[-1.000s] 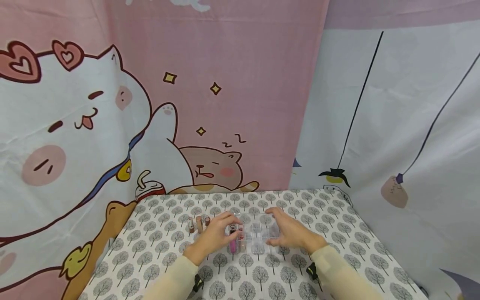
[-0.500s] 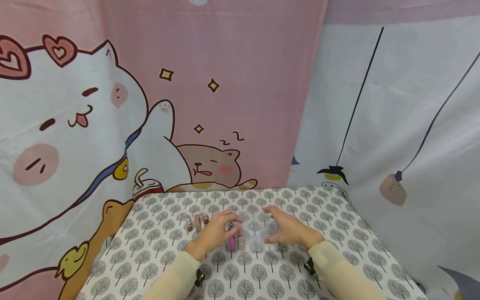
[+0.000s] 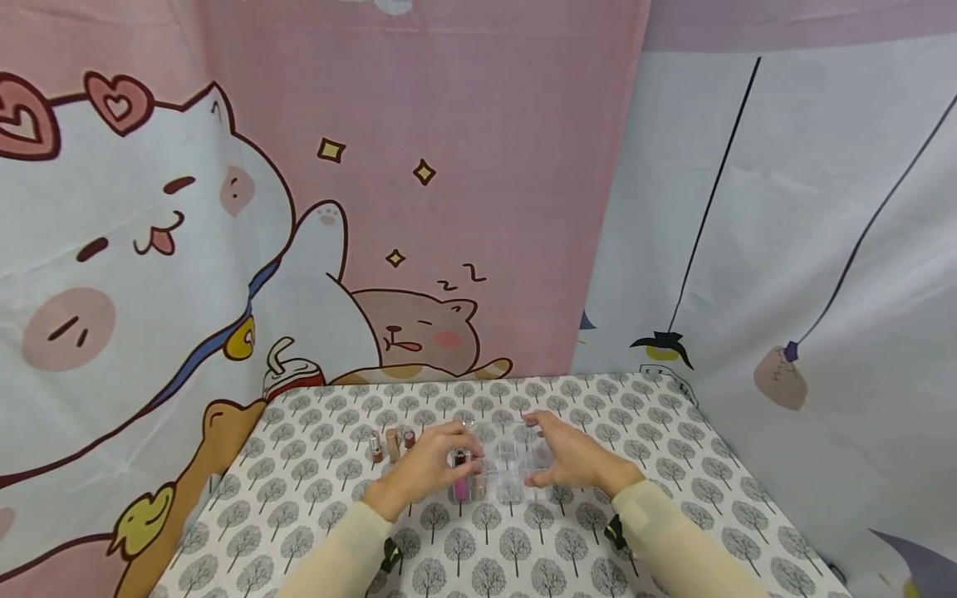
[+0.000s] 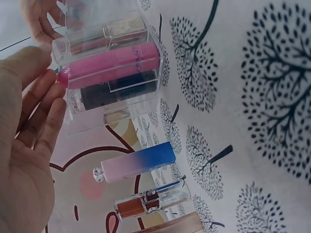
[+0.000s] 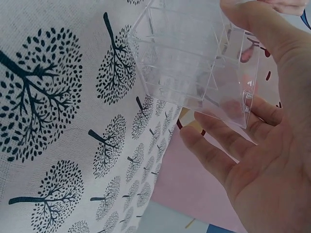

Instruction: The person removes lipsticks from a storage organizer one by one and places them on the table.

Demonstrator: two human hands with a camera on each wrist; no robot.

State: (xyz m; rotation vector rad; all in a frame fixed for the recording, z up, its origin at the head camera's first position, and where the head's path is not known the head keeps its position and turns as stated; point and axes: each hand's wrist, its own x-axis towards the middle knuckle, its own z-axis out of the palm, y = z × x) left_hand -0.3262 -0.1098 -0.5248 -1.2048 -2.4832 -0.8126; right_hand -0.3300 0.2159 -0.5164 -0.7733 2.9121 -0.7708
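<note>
Head view: a person in cream sleeves works at a table (image 3: pixel 673 465) covered in a tree-print cloth, both hands at a clear plastic organizer (image 3: pixel 503 465) near the middle of the table. The left hand (image 3: pixel 426 467) sits at the organizer's left end, the right hand (image 3: pixel 571 459) at its right end, the box between them.

Left wrist view: the left hand (image 4: pixel 24 160) is spread, fingers (image 4: pixel 41 104) straight and relaxed, their tips touching or just beside the organizer's (image 4: pixel 107 63) end wall; whether they press it cannot be told. Its compartments hold a pink tube (image 4: pixel 109 65), a dark tube (image 4: pixel 119 92) beside it and a gold-capped lipstick (image 4: pixel 104 36) in the next slot. Outside the box, on the cloth, stand a pink-to-blue tube (image 4: pixel 136 162) and a clear tube of brown gloss (image 4: pixel 150 200), well apart from the fingers.

Right wrist view: the right hand (image 5: pixel 265 145) clasps the organizer's (image 5: pixel 189 63) empty end, thumb (image 5: pixel 260 29) along one side and fingers (image 5: pixel 214 150) curled under the other, holding the wall between them.

Head view again: three small tubes (image 3: pixel 390 444) stand just left of the left hand. Behind the table hang a pink cartoon-cat curtain (image 3: pixel 224 208) and a white curtain (image 3: pixel 785 208).
</note>
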